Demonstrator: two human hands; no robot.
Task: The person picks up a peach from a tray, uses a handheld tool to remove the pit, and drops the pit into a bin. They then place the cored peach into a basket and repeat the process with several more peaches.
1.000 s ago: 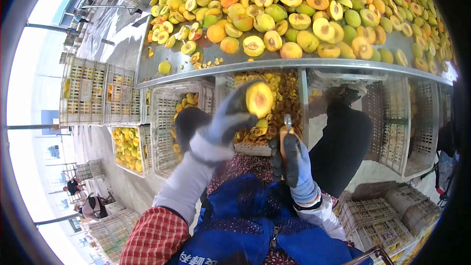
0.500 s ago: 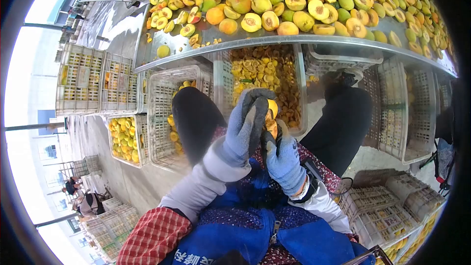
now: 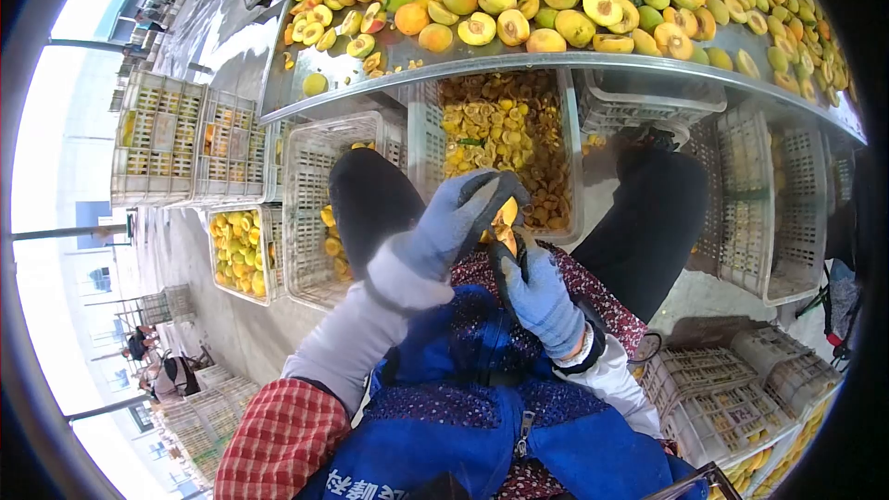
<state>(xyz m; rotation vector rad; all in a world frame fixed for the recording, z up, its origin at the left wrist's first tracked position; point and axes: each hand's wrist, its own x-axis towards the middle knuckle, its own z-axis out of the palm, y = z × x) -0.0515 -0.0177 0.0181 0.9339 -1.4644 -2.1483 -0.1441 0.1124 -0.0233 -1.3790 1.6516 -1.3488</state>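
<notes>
Between my two gloved hands, above my lap, is a yellow-orange peach half [image 3: 505,215] with a brownish lower part. My left hand [image 3: 468,213], in a grey-blue glove with dark fingers, curls around its upper side. From below, my right hand [image 3: 539,301], in a matching glove, closes its thumb and fingers on the fruit's lower end. Whether a small tool lies inside the right hand is hidden. Under my hands, between my knees, a crate [image 3: 572,187] holds yellow and brown fruit scraps.
A metal table [image 3: 417,76] piled with halved peaches [image 3: 477,29] spans the front. Crates stand close by: one beside my left knee [image 3: 301,194], another with yellow fruit [image 3: 270,264], stacked ones at far left [image 3: 153,139] and lower right [image 3: 713,398]. People sit at far left.
My hands have drawn slightly apart, and more of the peach half shows between them. My left forearm has shifted a little to the left. The view has moved slightly.
</notes>
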